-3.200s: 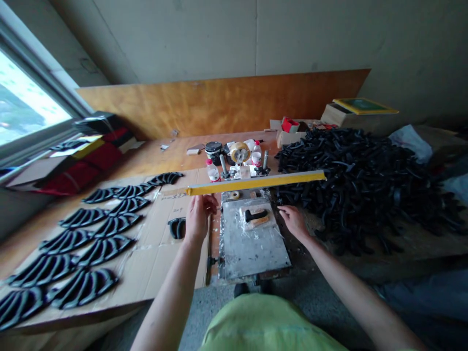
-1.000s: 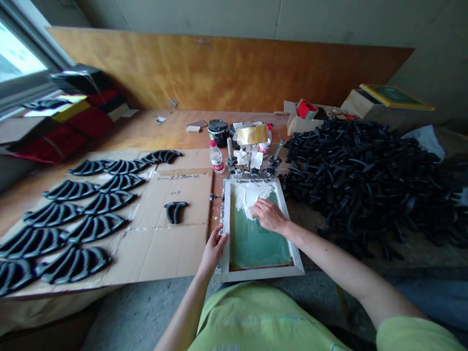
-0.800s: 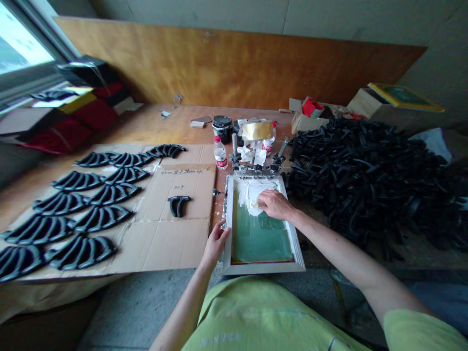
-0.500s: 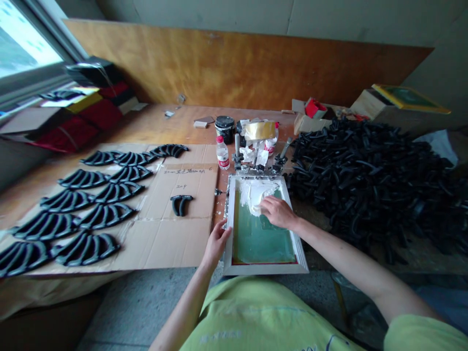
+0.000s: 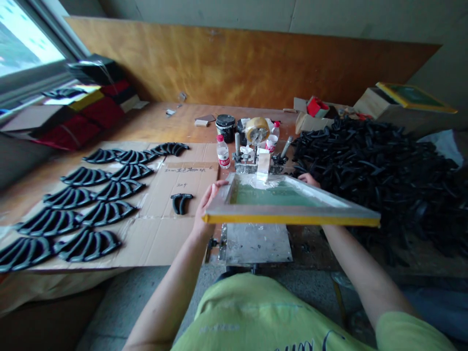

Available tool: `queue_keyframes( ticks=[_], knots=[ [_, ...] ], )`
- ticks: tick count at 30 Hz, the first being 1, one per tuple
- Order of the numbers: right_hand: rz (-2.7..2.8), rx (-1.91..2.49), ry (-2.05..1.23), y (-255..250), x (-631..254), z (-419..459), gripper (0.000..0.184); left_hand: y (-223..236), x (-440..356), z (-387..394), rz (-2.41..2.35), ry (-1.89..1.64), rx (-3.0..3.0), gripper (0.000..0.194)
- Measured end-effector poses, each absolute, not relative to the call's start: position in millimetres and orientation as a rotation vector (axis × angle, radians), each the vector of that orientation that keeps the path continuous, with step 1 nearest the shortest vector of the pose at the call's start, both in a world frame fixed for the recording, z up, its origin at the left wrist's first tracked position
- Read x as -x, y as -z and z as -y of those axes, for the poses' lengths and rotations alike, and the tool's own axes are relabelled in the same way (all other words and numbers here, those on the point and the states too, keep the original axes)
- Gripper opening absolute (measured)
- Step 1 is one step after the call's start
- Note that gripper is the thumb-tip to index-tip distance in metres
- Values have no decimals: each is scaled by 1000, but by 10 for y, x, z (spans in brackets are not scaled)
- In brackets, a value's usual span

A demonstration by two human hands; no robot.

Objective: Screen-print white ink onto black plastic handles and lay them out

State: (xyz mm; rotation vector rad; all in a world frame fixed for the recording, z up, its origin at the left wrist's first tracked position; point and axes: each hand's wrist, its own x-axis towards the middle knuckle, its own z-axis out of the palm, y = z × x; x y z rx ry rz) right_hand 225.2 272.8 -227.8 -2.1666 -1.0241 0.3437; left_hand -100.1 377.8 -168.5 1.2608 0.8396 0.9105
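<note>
Head view: left hand (image 5: 209, 204) gripping tilted silkscreen frame (image 5: 288, 219), right hand (image 5: 309, 179) beyond it.

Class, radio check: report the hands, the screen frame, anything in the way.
Left hand gripping frame's left edge; right hand behind far edge. Screen-printing frame raised, tilted, above metal print bed. Black parts pile under right corner.

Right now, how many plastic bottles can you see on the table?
2. One, with a red label, stands beside the cardboard sheet. The other stands just right of the tape roll. More could be hidden behind the clutter there.
</note>
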Motion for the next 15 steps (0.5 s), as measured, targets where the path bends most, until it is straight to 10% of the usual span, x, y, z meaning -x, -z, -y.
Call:
queue_keyframes(
  ticks=[15],
  knots=[
    [1999,1725,-293,2685,-528,-2417,15,2723,1009,-2926,-972,-364,-693,50]
  ],
)
